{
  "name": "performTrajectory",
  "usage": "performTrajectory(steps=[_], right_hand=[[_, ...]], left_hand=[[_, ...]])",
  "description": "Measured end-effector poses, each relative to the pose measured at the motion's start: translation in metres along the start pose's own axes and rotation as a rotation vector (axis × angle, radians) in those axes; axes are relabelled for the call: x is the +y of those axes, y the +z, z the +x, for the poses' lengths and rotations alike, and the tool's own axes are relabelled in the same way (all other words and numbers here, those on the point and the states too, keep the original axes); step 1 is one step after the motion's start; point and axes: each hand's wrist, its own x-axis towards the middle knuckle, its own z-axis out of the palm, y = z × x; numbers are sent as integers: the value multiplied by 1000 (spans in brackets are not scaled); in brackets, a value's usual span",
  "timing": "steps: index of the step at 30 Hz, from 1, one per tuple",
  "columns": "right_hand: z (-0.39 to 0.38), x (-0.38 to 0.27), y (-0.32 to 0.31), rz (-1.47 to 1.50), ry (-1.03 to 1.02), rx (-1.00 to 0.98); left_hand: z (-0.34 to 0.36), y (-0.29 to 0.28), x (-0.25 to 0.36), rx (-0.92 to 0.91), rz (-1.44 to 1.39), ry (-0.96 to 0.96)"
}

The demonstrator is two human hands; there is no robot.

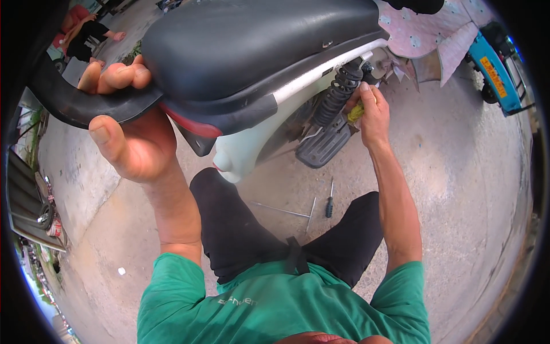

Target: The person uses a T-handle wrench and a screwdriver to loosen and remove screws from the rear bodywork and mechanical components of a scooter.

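Observation:
My left hand (129, 137) is closed around the black curved grab rail (60, 100) behind a scooter's black seat (252, 49), palm underneath and fingertips over the top. A red tail lamp (192, 123) sits below the seat's rear. My right hand (369, 114) grips a small yellow item (354, 113), too hidden to name, beside the black coiled shock absorber (335, 97). Below these show a grey footrest (321, 149) and the pale green rear body (235, 160).
A screwdriver (329, 203) and T-handled tool (286, 209) lie on the concrete floor (452, 206) between my knees. A blue wheeled object (495, 74) and pink patterned covering (424, 28) are at upper right. Another person (86, 37) is at upper left; clutter (43, 212) lines the left edge.

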Motion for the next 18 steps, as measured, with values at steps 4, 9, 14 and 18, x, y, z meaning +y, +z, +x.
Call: performTrajectory(steps=[4,9,14,18], right_hand=[[-5,-1,11,154,35,248],[-15,21,31,137,60,418],[-11,21,25,160,19,424],[-12,25,17,201,26,393]], left_hand=[[0,-2,-3,-30,-97,-19],[1,2,1,-35,-99,-26],[0,-4,6,-40,-162,-69],[-1,0,8,-20,-180,-97]])
